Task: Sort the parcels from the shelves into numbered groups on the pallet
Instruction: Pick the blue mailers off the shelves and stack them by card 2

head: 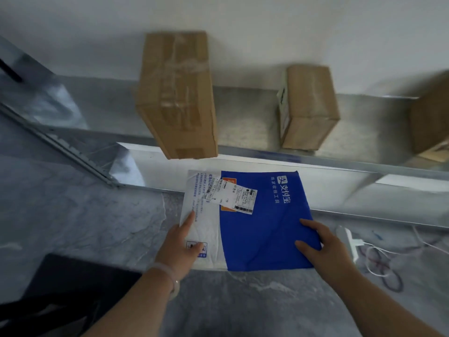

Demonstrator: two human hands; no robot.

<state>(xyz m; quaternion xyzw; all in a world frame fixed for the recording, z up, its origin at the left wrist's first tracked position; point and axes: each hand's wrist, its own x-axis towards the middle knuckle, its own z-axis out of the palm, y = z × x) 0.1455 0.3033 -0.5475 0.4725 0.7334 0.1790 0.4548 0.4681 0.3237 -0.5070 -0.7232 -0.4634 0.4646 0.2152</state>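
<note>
Fingers (188,218) of the left hand (181,244) and right hand (320,244) grip the mailer (262,227) by its near corners, before the shelf (243,122). Three boxes (177,93) remain there; no pallet shows, so sorting seems unfinished.

Flat blue-and-white mailer (262,227), labels up, held level; behind, on the shelf (243,122): tall box (177,93), small box (308,105), cut-off box (432,117).

L hand (181,242) pinches mailer (262,227) at its 8 o'clock, R hand (319,242) at 4; thumbs on top, index fingers straight, both forearms reaching fwd.
</note>
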